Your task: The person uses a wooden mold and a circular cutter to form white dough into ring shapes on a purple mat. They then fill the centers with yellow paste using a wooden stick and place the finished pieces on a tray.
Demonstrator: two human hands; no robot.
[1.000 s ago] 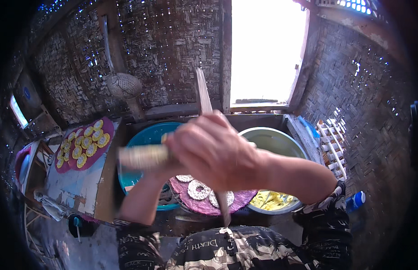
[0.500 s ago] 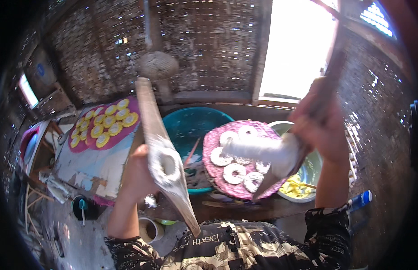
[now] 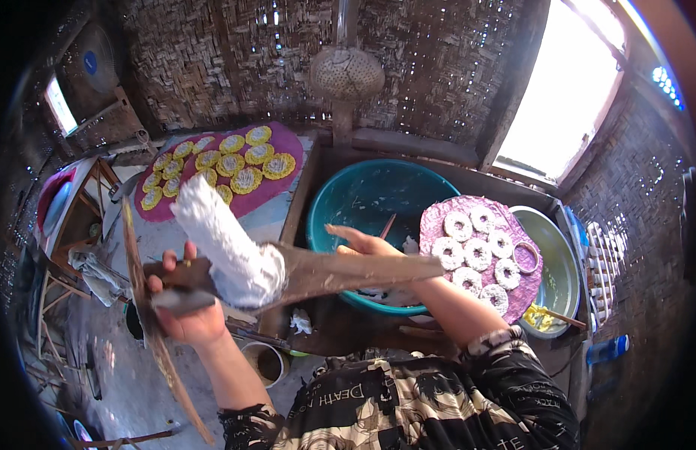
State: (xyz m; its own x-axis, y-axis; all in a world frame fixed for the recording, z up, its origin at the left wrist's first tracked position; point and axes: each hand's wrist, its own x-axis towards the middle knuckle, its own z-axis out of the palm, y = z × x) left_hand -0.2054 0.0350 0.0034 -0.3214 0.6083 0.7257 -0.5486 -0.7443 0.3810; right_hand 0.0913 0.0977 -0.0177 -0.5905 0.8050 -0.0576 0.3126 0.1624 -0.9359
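Note:
In my left hand are two long wooden pieces that look like parts of a hand press. One wooden bar points right and carries a thick upright plug coated in white dough. The second, darker bar slants down past my wrist. My fingers are closed round them. Over the near side of a teal basin, my right hand has its fingers stretched out and holds nothing visible. Part of it is hidden behind the bar's right end. Wet white dough smears and a stick are in the basin.
Right of the basin, a pink round mat bears several white dough rings and a bare ring. A pale green basin holds yellow dough. Yellow-and-white rounds lie on a magenta mat at left. A bucket stands below.
The dough-coated plug and its bar passed from my right hand to my left, beside the other piece. My right hand came down, fingers extended, over the teal basin. The view shifted left.

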